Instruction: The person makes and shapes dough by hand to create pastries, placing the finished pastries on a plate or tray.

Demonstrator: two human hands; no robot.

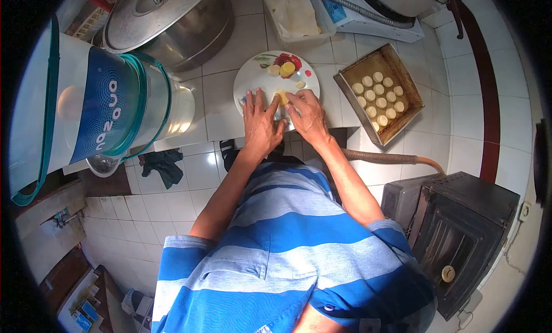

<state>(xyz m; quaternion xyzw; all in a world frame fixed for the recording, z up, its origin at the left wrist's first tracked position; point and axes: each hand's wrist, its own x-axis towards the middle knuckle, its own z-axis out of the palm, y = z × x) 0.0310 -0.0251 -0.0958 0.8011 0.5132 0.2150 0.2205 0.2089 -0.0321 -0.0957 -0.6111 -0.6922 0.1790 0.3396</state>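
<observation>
A white floral plate (244,83) lies on the tiled counter in front of me. On it is a small yellow dough piece (282,96) between my hands. My left hand (261,123) rests on the plate with its fingers stretched out, the index fingertip beside that piece. The fingers of my right hand (307,114) are bent together at the piece's right side and appear to pinch it. Farther back on the plate are a rounder yellow dough piece (287,69), a paler one (273,70) and a small flat scrap (300,85).
Right of the plate, a metal baking tin (352,97) holds several pale dough rounds. A plastic container (270,28) and a gas stove (374,28) stand behind. At left are a large lidded pot (201,40) and plastic tubs (152,97). A dark oven (460,229) stands low at right.
</observation>
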